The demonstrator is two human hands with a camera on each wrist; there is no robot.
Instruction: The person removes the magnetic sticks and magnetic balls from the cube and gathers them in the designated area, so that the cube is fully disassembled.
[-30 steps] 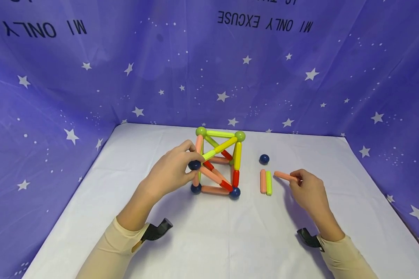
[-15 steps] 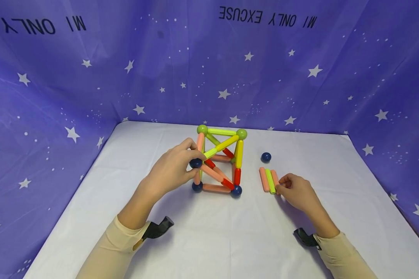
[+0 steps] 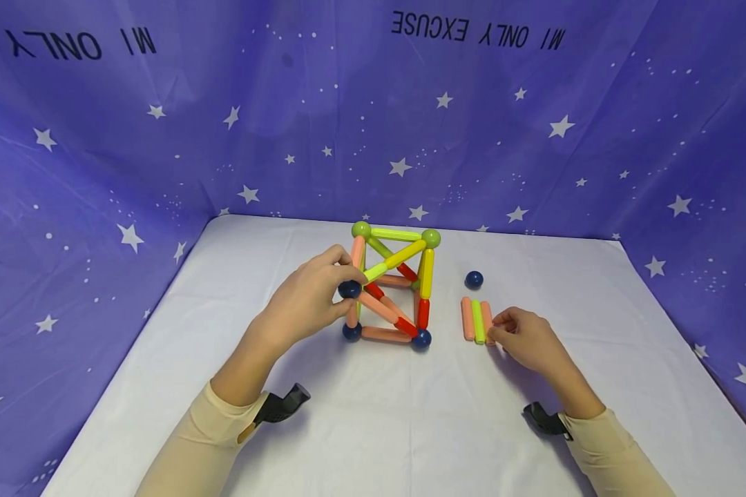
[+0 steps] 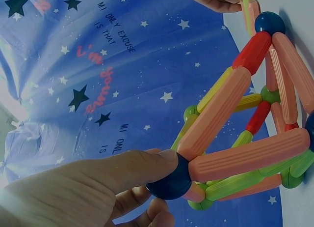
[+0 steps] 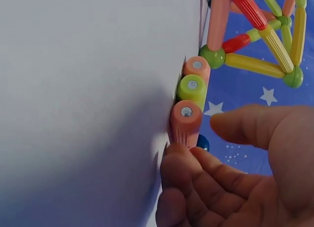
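My left hand [image 3: 304, 293] pinches a dark blue ball [image 4: 171, 183] at the near top corner of a box-shaped frame of magnetic rods and balls. Salmon, red, yellow and lime rods, such as a salmon rod [image 4: 250, 153], join the frame's blue and green balls. To the right, a salmon rod [image 3: 467, 319], a lime rod [image 3: 478, 322] and a second salmon rod [image 3: 487, 315] lie side by side on the table. My right hand [image 3: 525, 339] is beside this row. In the right wrist view its fingers touch the nearest salmon rod [image 5: 186, 121], the thumb standing apart from it.
A loose dark blue ball [image 3: 474, 279] sits just behind the row of rods. The table has a white cloth [image 3: 373, 428]. A purple star-patterned curtain [image 3: 348, 124] with printed lettering hangs behind and at the sides. Each wrist carries a black camera mount [image 3: 282, 404].
My right hand has moved left and laid its salmon rod beside the other two, and the row has straightened slightly. My left hand keeps its hold on the frame's blue ball.
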